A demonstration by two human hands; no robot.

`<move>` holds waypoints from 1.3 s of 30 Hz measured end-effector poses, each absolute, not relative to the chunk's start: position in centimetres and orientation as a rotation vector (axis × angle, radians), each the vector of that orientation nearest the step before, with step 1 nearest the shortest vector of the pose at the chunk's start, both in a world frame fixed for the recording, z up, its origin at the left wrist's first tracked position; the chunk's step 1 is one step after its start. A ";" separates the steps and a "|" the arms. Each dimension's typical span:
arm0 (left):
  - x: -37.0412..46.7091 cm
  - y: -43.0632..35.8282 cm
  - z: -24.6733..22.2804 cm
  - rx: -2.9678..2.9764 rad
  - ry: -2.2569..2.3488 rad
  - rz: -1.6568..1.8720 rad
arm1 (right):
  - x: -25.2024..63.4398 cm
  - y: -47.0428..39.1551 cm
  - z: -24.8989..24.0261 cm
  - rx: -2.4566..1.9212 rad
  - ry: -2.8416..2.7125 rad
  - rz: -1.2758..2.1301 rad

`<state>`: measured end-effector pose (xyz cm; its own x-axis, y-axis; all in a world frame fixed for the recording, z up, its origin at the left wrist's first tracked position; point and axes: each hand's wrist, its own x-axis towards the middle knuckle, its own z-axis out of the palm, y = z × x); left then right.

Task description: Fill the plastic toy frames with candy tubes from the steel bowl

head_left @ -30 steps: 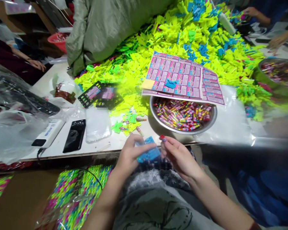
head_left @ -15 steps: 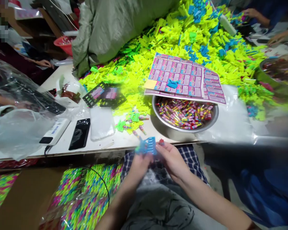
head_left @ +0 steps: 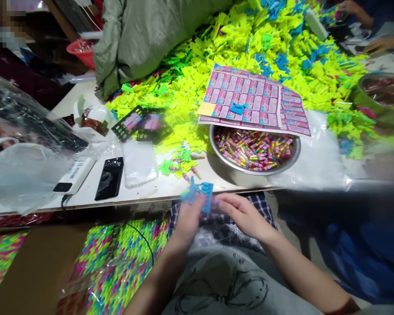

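My left hand (head_left: 188, 216) is closed around a blue plastic piece (head_left: 207, 194) with comb-like slots, just in front of the table edge. Close at its right side, my right hand (head_left: 241, 212) pinches a small candy tube (head_left: 216, 201) with a red end, partly hidden by the fingers. Beyond them a metal bowl (head_left: 295, 162) holds many wrapped candy tubes (head_left: 249, 151). Printed pink and blue label sheets (head_left: 246, 94) lie across its back rim, with another blue piece (head_left: 239, 108) on top. Several green and yellow pieces (head_left: 184, 155) and loose tubes lie left of the bowl.
A large heap of yellow, green and blue plastic pieces (head_left: 190, 83) covers the back of the table. A phone (head_left: 109, 178), a stack of clear bags (head_left: 140, 164) and a white power strip (head_left: 77, 175) lie at left. Co-workers' hands (head_left: 385, 43) show at right.
The red-ended tube in my right hand has come down from above the fingers to a level position beside the blue piece. My view has shifted slightly.
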<state>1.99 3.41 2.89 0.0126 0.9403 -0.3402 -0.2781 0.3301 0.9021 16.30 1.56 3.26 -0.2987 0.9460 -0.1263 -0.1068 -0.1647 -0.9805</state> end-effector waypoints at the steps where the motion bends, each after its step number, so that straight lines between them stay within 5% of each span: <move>1: 2.0 3.4 2.9 0.689 1.143 1.077 | 16.3 1.5 3.2 -1.048 -1.241 1.604; 8: 2.5 3.1 3.3 0.513 1.032 0.947 | 16.5 1.4 2.6 -1.024 -1.284 1.543; 18: 2.7 2.7 4.6 0.785 1.160 0.816 | 17.8 0.6 3.4 -1.158 -1.707 0.982; 39: 3.8 0.9 3.6 0.882 1.203 0.904 | 19.6 -0.3 4.6 -1.378 -1.948 1.034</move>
<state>3.76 0.89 3.62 0.1271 0.9193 -0.3725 -0.1015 0.3856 0.9171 19.60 -0.31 4.56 -0.3356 0.9420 -0.0060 0.5325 0.1844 -0.8261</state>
